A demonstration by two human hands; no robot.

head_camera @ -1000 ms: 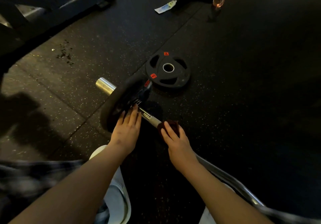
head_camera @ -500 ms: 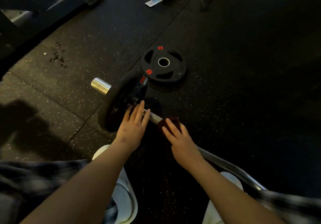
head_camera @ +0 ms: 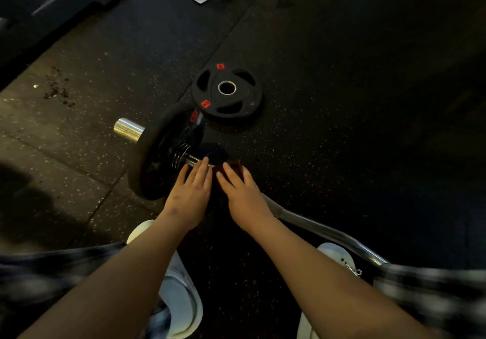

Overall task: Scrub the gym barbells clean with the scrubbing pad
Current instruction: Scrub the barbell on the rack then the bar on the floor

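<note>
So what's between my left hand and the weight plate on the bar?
Head view: a ribbed collar and a short bare stretch of bar, between left hand and weight plate.

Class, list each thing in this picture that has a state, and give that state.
Barbell: lying on the floor, one plate loaded.
Loose plate: flat on the floor, off the bar.
Scrubbing pad: pressed on the bar under the right hand.
Left hand: flat on the bar, fingers straight.
Right hand: pressing the pad.
</note>
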